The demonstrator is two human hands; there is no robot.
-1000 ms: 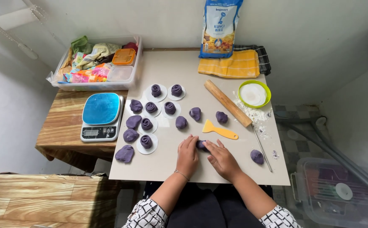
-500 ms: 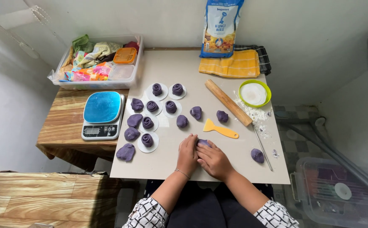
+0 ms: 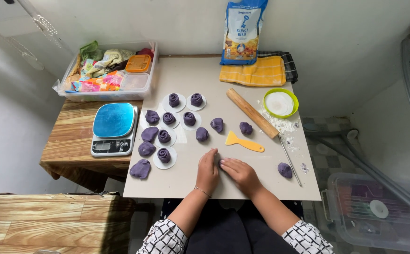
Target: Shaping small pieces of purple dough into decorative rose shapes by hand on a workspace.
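Left hand (image 3: 208, 171): lower centre of the frame, flat on the grey tabletop (image 3: 186, 181), fingers together and pressed sideways against a purple dough piece (image 3: 221, 162).

Right hand (image 3: 239, 173): just right of the left hand, fingers cupped over the same piece, their tips meeting the left hand. Only a sliver of purple shows between the two hands; how tightly the fingers close on it cannot be told.

Yellow scraper (image 3: 243, 142): lying flat just above the hands, handle pointing right.

Wooden rolling pin (image 3: 252, 113): set diagonally, centre right of the frame, with spilled flour at its lower end.

Green-rimmed bowl of flour (image 3: 280, 102): just right of the rolling pin.

Loose dough ball (image 3: 285, 170): right of the hands, apart from them, beside a thin metal rod (image 3: 290, 161).

Shaped dough pieces (image 3: 190, 119): a cluster in the centre left of the frame, several rolled into spirals and resting on white paper rounds, others bare on the tabletop; a flatter lump (image 3: 140, 169) sits at the lower left of the cluster.

Kitchen scale (image 3: 114, 129): blue-topped, on a wooden side table (image 3: 68, 150) left of the tabletop.

Clear plastic bin (image 3: 106, 75): upper left, filled with packets and small lidded tubs.

Flour bag (image 3: 242, 30): upright against the wall, top centre, with a folded yellow cloth (image 3: 252, 73) in front of it.
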